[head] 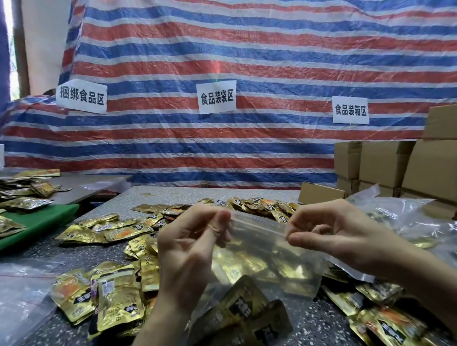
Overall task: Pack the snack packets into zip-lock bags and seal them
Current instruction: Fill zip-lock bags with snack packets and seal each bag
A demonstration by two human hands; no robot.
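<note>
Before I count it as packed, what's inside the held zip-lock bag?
Gold snack packets show through the zip-lock bag pinched by left hand and right hand; overlap hides their count.

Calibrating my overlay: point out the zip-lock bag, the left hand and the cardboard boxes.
zip-lock bag (260, 236): head view, clear front below the zip.
left hand (189, 254): head view, middle of the hand.
cardboard boxes (380, 165): head view, front face of one stacked box.

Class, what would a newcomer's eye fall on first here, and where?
The left hand and right hand pinch the top of a clear zip-lock bag holding gold packets, centre foreground. Loose gold snack packets litter the speckled table around it. Behind hangs a striped tarp.
</note>
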